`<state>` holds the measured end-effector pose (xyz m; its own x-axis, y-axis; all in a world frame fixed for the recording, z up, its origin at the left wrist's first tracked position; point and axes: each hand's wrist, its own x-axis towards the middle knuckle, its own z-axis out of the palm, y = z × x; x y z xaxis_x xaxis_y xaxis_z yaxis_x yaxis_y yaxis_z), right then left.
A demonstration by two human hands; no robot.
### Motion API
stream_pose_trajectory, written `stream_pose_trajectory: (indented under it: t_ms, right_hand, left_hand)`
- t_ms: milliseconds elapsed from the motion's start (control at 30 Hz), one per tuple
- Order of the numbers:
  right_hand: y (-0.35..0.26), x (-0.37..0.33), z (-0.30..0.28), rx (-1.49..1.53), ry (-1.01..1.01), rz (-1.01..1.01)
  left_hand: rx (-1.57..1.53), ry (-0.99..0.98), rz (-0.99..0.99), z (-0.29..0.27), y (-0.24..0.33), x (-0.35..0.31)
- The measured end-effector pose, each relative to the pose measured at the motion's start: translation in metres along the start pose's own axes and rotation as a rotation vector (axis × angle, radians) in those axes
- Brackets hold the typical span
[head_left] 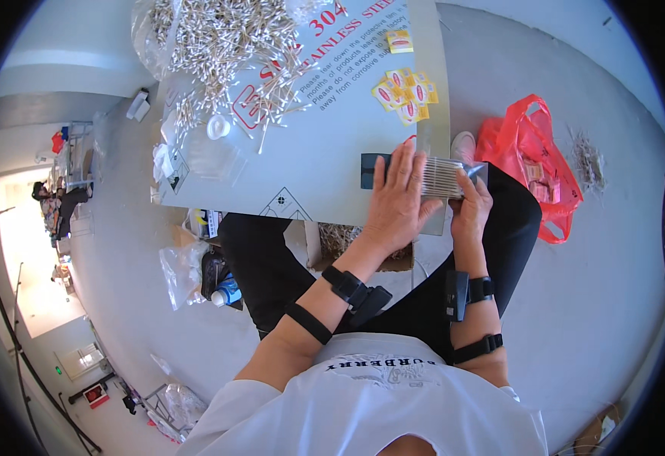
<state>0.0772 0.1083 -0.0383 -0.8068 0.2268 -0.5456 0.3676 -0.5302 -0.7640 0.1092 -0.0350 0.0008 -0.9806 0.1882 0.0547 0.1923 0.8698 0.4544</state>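
A clear plastic packet of cotton swabs (440,179), its sticks lined up side by side, lies at the right edge of the table (325,182). My right hand (469,204) grips the packet's right end, thumb on top and the other fingers partly hidden. Flat across the packet's left end rests my left hand (395,190), its fingers stretched out. Just left of those fingers, a dark flat piece (370,172) shows partly; how it joins the packet cannot be seen. Loose cotton swabs (218,53) are heaped at the far left of the table.
Small yellow packets or cards (407,95) are piled at the far right, with a yellow stack (399,41) beyond. A white round cap (218,127) and clear bags (221,161) lie left. A red plastic bag (526,144) stands right; a cardboard box (315,247) sits below the table.
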Motion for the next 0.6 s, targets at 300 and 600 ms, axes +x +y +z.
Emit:
stream_pose_trajectory:
  t_ms: [300, 600]
  right_hand:
    - [-0.004, 0.002, -0.002, 0.052, 0.097, -0.045]
    - [-0.007, 0.0, -0.001, 0.064, 0.084, 0.004]
  left_hand:
    - [-0.074, 0.397, -0.167, -0.041, -0.088, 0.103]
    - [-0.1, 0.194, -0.426, -0.043, -0.091, 0.139]
